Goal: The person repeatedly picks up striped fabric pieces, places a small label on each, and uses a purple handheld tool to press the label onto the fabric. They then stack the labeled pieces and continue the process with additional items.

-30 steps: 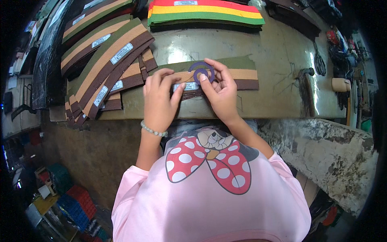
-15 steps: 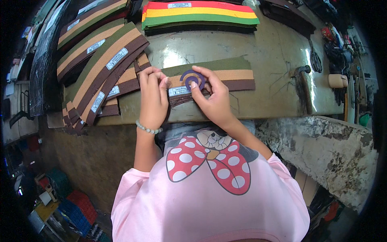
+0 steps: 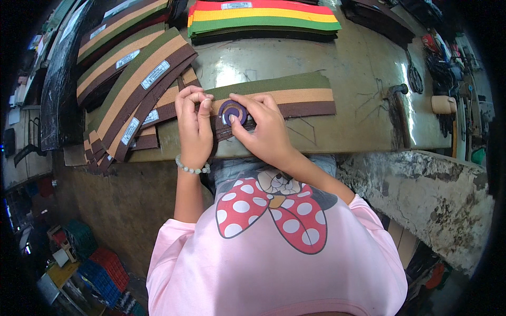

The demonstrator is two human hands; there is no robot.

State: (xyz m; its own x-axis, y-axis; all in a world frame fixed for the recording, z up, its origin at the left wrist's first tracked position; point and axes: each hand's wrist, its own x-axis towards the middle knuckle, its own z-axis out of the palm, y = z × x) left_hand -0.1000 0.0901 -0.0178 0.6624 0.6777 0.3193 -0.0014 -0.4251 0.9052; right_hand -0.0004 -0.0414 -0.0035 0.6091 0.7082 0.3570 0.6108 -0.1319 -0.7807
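Near side of the striped strip [image 3: 300, 96]: pink shirt [image 3: 311, 282] with a red, white-dotted bow print. Beaded bracelet [image 3: 192, 167] on left wrist, also short of the strip.

Left hand [image 3: 195, 118]: at the strip's left end. Fingers curled inward, thumb tip close to the index finger, little gap. Cannot tell whether anything is pinched there.

Right hand [image 3: 262, 125]: over the strip's left part. Thumb and index finger closed on the purple ring [image 3: 232, 111]; remaining fingers loosely bent.

Purple ring: above the strip's left part, broad face up. Contact with the strip cannot be judged.

Strip itself: green, tan and brown bands, flat on a dull, glossy table [image 3: 358, 68].

Left of strip: fanned pile of similar bands [image 3: 143, 84], pale labels visible. Right of strip: hammer [image 3: 401, 116], handle toward the near edge; farther right, a tan object [image 3: 443, 105].

Beyond strip: red, yellow and green stack [image 3: 263, 18]; beyond and rightward, dark stack [image 3: 377, 21].
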